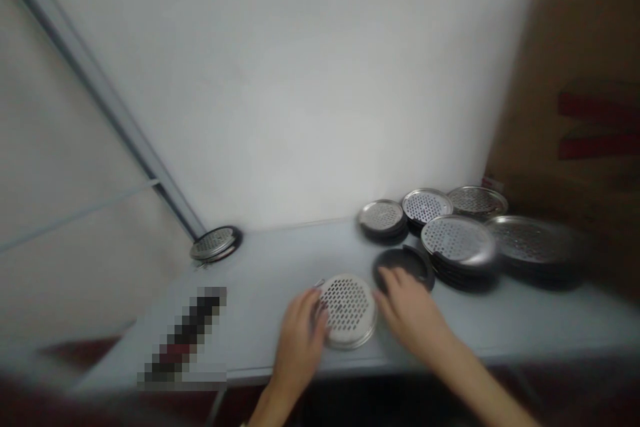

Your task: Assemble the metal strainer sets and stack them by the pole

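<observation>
Perforated metal disc (347, 310): lies flat on the bench near its front edge, between the two hands, holes facing up

Handling: looks light and stiff, a thin pressed sheet that seems unlikely to bend much; its smooth metal could slip, so the raised rim looks like the surest place to take hold

Direction: round, so no long axis shows; its face points up toward the onlooker's side of the room, and a small metal tab (319, 283) sticks out at the far left of the rim

Left hand (299, 343): at the disc's left side, fingers (313, 319) together and curled around the rim, holding it

Right hand (410, 317): just right of the disc, fingers (393, 287) slightly apart and resting on a dark round disc (404, 263); whether they clamp it cannot be told

Nearby: stacks of perforated metal discs (457, 240) crowd the bench to the right, the farthest right blurred; a single perforated disc (215, 243) sits apart at the left end

Bench: pale grey (270, 287), with a pixelated patch (185, 337) hiding what lies at its left

Beyond: white wall (280, 80), cardboard box (565, 113) with red markings at right
</observation>
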The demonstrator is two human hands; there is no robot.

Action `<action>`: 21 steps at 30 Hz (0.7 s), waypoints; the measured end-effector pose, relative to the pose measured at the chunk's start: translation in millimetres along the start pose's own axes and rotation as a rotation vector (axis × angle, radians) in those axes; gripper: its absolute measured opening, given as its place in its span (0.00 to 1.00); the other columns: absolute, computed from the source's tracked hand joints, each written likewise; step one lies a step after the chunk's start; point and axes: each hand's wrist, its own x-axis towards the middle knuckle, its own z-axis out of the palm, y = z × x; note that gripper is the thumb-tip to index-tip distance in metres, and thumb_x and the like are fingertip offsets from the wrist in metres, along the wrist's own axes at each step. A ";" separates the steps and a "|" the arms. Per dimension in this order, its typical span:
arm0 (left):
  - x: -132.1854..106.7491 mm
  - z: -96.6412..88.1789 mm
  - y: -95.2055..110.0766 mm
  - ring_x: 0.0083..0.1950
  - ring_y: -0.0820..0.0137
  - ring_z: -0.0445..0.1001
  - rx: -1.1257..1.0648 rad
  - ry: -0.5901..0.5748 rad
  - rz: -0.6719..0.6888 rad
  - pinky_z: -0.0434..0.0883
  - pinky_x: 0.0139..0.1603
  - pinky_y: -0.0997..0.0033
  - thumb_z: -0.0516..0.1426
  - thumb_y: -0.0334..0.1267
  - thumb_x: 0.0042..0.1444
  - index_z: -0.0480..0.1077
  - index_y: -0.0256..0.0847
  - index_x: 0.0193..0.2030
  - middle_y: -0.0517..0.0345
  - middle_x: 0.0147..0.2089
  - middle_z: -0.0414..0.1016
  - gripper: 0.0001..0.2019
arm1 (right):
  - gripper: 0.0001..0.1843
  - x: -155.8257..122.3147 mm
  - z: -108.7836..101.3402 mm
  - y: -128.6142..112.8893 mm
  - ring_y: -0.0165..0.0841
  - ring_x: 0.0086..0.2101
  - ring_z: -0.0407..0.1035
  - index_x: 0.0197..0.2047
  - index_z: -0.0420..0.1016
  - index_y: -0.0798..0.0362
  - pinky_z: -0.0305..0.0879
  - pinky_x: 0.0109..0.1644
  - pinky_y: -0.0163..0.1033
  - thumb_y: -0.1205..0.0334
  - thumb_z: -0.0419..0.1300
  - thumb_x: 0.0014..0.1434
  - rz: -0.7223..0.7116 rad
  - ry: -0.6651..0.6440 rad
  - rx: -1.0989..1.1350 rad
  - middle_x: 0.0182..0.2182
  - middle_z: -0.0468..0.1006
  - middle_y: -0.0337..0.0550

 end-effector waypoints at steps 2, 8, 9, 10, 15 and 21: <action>-2.0 -0.9 3.4 0.68 0.52 0.68 0.016 -0.091 0.078 0.67 0.68 0.45 0.57 0.47 0.66 0.68 0.42 0.66 0.42 0.68 0.69 0.25 | 0.18 5.3 -7.1 14.7 0.50 0.47 0.71 0.56 0.73 0.56 0.68 0.50 0.51 0.56 0.49 0.74 0.053 -0.013 -0.078 0.50 0.75 0.58; -1.1 -1.3 5.0 0.76 0.46 0.56 0.039 -0.320 0.091 0.60 0.72 0.37 0.61 0.52 0.62 0.65 0.45 0.70 0.41 0.76 0.58 0.32 | 0.13 5.4 -0.7 38.4 0.54 0.50 0.68 0.48 0.78 0.55 0.68 0.44 0.51 0.59 0.54 0.71 0.126 -0.132 -0.144 0.51 0.74 0.59; -0.3 -1.3 4.9 0.76 0.45 0.55 0.033 -0.337 0.082 0.60 0.72 0.36 0.61 0.53 0.61 0.65 0.45 0.70 0.41 0.76 0.58 0.32 | 0.13 4.5 1.4 38.3 0.54 0.50 0.68 0.48 0.78 0.54 0.68 0.44 0.50 0.59 0.55 0.71 0.109 -0.143 -0.115 0.51 0.74 0.59; 0.5 -1.3 5.0 0.76 0.45 0.55 0.026 -0.347 0.076 0.60 0.72 0.36 0.62 0.54 0.60 0.65 0.45 0.70 0.41 0.75 0.58 0.33 | 0.12 4.0 2.6 37.2 0.53 0.50 0.68 0.48 0.78 0.54 0.68 0.44 0.49 0.59 0.55 0.71 0.097 -0.148 -0.089 0.50 0.74 0.58; 3.3 -1.8 5.2 0.75 0.42 0.57 -0.006 -0.339 0.077 0.61 0.71 0.34 0.68 0.56 0.53 0.68 0.46 0.69 0.40 0.74 0.61 0.38 | 0.12 5.8 -6.7 24.5 0.55 0.49 0.68 0.46 0.78 0.56 0.65 0.49 0.57 0.59 0.55 0.70 0.144 -0.063 -0.103 0.48 0.76 0.60; 4.4 -0.8 0.2 0.73 0.41 0.61 -0.026 -0.328 0.088 0.63 0.69 0.34 0.71 0.58 0.46 0.72 0.45 0.65 0.39 0.72 0.64 0.40 | 0.16 -2.6 -6.0 -1.1 0.48 0.51 0.70 0.53 0.74 0.56 0.65 0.55 0.50 0.63 0.62 0.63 -0.129 -0.141 0.280 0.51 0.76 0.56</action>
